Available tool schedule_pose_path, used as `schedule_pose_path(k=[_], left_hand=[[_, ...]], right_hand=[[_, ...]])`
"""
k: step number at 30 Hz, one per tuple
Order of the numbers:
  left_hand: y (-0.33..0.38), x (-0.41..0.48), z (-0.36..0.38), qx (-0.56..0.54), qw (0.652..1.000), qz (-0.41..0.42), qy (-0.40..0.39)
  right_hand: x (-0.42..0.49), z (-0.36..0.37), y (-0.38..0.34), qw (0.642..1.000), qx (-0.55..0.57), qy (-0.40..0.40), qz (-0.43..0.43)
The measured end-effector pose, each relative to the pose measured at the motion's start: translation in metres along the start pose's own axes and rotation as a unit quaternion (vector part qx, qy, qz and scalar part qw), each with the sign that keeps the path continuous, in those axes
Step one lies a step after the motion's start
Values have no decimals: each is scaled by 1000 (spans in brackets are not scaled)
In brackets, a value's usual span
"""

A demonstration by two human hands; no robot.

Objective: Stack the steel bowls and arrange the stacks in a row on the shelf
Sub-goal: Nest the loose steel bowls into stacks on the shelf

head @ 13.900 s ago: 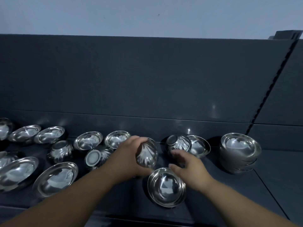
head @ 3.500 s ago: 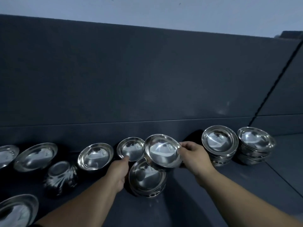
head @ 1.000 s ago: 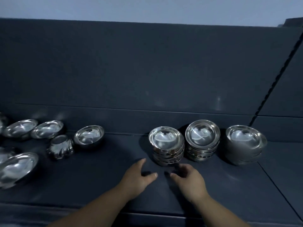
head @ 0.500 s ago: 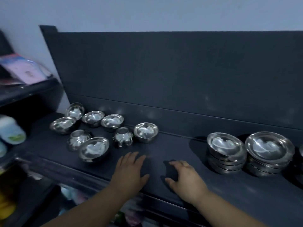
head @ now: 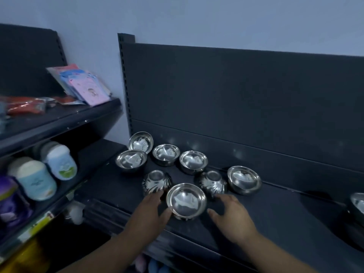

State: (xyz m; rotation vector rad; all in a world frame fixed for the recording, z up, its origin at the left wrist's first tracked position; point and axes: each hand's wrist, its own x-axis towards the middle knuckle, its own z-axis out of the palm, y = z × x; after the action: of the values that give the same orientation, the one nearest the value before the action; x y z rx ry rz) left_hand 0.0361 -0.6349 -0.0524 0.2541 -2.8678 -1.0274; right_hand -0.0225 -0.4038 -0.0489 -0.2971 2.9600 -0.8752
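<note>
Several loose steel bowls lie at the left end of the dark shelf [head: 275, 217]. The nearest bowl [head: 186, 200] stands upright near the front edge, between my hands. My left hand [head: 150, 212] is open, its thumb touching the bowl's left side. My right hand [head: 231, 215] is open just to the bowl's right, apart from it. Behind them two fluted bowls sit upside down, the left one [head: 156, 182] and the right one [head: 212, 183]. Upright bowls [head: 244, 179] [head: 193, 161] [head: 166, 153] [head: 131, 160] stand further back; one [head: 140, 142] leans on the back panel. A stack [head: 358, 207] shows at the right edge.
The shelf's dark back panel [head: 246, 99] rises behind the bowls. A neighbouring shelf unit on the left holds pale tubs [head: 59, 161] and, higher up, flat packets [head: 84, 85]. More goods show below the shelf's front edge.
The view has swung left, so the loose bowls are now central and the stacks have slid off to the right. Both hands moved left and now flank the nearest bowl.
</note>
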Motion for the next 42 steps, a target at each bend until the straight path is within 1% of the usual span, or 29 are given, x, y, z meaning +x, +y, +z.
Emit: schedule_pose_path(k=[2,6,11,14,17,18,19,21,22,23,25,27,29,31,33,36,39,42], left_hand=[[-3,6,5,-37,999,-10,-18],[1,17,15,-84,996,6,-39],[14,28,21,-101,994,-6,-44],[23,32,25,-104,993,-9,-56],[33,34,29,-99,994,-8,-53],[37,34,31,-99,994,-10,-51],[40,34,32,-98,994,-14,-49],[46,34,36,-97,994,-25,-46],[48,34,38,-95,994,-28,-44],[50,34,39,-94,994,-26,-41],[52,35,40,-90,995,-31,-42],[52,36,42,-88,994,-42,-41],[50,39,44,-95,992,-65,-41],[50,41,43,-101,990,-88,-33],[54,44,40,-118,988,-96,-8],[62,45,32,-182,978,-98,29],[63,47,28,-231,966,-111,16],[61,46,30,-224,967,-122,-7]], right_hand=[[6,1,-1,1000,-5,21,20],[17,-8,14,996,-10,69,61],[37,-23,42,985,-17,139,102],[53,-28,58,974,24,170,147],[67,-34,69,958,100,157,219],[72,-35,73,946,137,143,258],[75,-36,75,926,192,128,299],[80,-35,79,861,352,103,354],[83,-35,81,828,417,95,362],[84,-35,84,808,455,89,364],[84,-36,89,785,495,94,361],[81,-41,88,776,514,120,346],[75,-52,79,788,504,154,317],[68,-65,63,816,489,158,263],[63,-75,44,856,457,118,210],[54,-76,21,913,376,27,157],[48,-67,5,948,294,-21,120],[46,-60,-1,967,229,-32,106]])
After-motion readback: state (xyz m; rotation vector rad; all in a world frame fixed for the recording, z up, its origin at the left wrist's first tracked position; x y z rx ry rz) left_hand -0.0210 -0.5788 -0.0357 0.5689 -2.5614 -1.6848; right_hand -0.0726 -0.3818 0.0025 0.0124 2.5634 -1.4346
